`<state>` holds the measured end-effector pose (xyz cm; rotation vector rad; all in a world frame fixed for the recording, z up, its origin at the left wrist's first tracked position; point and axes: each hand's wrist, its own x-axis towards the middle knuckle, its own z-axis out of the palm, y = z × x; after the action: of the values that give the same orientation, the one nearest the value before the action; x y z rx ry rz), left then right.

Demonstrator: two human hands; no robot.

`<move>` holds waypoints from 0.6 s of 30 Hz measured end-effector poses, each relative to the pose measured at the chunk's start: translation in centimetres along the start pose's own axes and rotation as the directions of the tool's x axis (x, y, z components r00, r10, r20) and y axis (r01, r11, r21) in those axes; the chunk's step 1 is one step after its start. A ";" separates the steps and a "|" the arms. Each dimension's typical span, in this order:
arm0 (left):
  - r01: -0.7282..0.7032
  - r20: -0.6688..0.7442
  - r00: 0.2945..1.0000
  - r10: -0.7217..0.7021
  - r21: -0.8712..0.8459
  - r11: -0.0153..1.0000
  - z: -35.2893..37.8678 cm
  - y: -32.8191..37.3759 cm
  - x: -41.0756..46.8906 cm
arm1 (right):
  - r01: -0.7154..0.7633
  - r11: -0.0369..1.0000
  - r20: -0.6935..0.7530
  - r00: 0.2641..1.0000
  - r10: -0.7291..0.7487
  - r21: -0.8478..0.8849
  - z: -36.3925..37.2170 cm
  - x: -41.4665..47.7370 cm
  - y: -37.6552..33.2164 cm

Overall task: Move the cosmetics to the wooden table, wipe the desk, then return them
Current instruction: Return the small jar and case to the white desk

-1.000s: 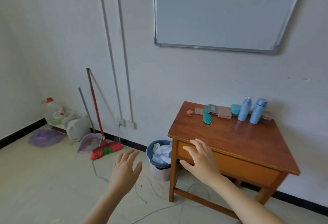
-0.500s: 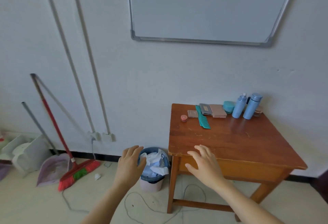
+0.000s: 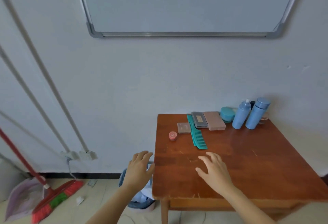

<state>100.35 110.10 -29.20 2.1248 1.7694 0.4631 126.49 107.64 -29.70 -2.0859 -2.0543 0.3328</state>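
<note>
Cosmetics line the far edge of the wooden table (image 3: 248, 167): a small red jar (image 3: 172, 135), a pink compact (image 3: 184, 127), a teal comb (image 3: 196, 134), a grey palette (image 3: 199, 119), a pink palette (image 3: 214, 120), a teal jar (image 3: 227, 114) and two blue bottles (image 3: 241, 114) (image 3: 257, 113). My right hand (image 3: 213, 172) hovers over the table's near middle, fingers apart and holding nothing. My left hand (image 3: 139, 168) is open and sits just off the table's left edge.
A blue waste bin (image 3: 140, 200) with paper stands on the floor beside the table's left leg. A red broom (image 3: 53, 200) and a dustpan (image 3: 21, 200) lean at the left wall. A whiteboard (image 3: 182, 4) hangs above. Cables lie on the floor.
The view has come closer to the table and turned right. Both hands have moved forward; my right hand went from the table's front edge to above its top.
</note>
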 end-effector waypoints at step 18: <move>0.154 0.156 0.976 -0.153 0.006 0.988 8.2 3.5 14.5 | 0.077 0.996 0.175 0.981 -0.082 0.034 2.7 14.8 3.7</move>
<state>109.66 123.32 -34.41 1.9439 1.8218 0.2534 129.42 122.35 -33.67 -2.0170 -2.2108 0.5480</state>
